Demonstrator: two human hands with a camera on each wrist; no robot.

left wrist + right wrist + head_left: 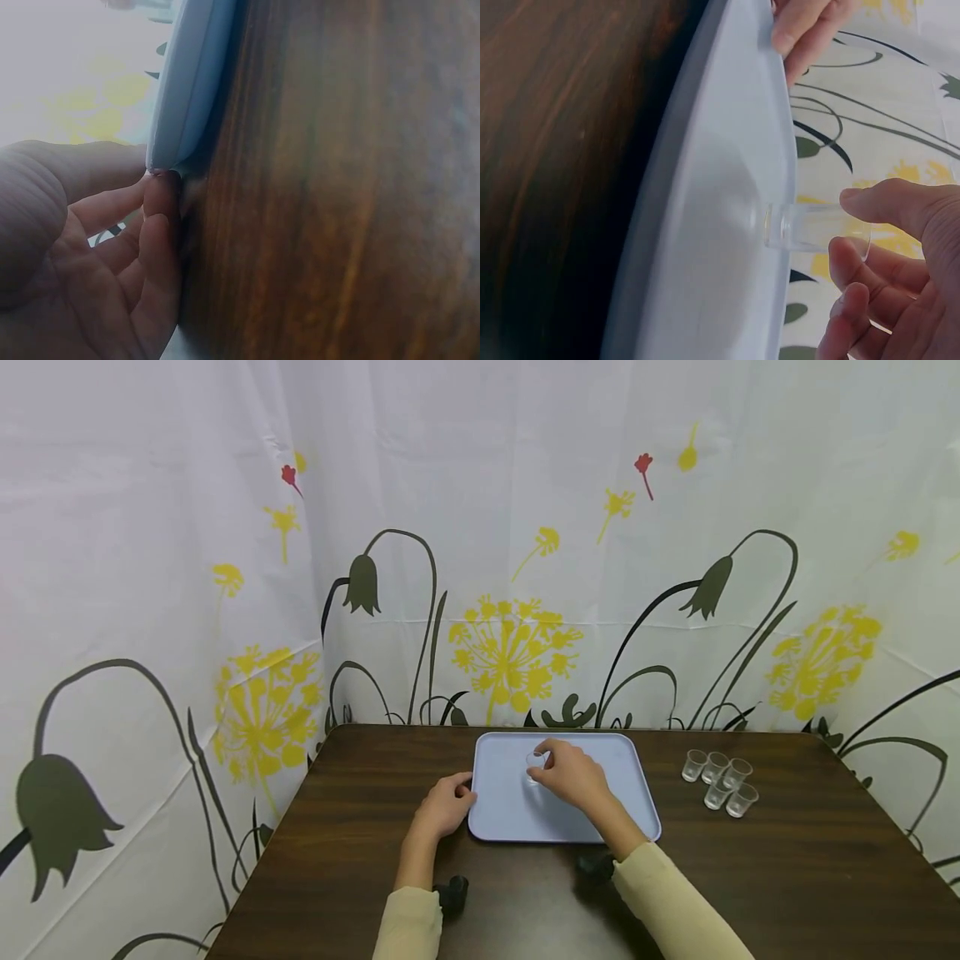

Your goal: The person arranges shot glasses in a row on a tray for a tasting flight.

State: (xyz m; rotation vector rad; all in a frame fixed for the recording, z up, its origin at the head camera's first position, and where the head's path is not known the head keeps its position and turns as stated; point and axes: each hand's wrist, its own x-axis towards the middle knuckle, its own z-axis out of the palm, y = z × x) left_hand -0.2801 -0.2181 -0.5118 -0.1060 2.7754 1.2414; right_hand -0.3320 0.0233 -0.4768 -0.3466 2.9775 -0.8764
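A pale blue rectangular tray (502,817) lies on the dark wooden table. My left hand (444,806) grips its left rim, thumb on the edge and fingers low against the side in the left wrist view. Over the tray, left of its middle, my right hand (576,775) pinches a small clear shot glass (806,227) near its rim between thumb and fingers. The glass is upright, its base at the tray's surface; whether it touches cannot be told. To the tray's right stand several more clear shot glasses (717,768), grouped close together.
The wooden table (817,860) extends on both sides of the tray. A white curtain (480,485) with printed flowers hangs behind the table's far edge. Dark wrist-worn devices (452,895) show beneath both forearms, near the cream sleeves.
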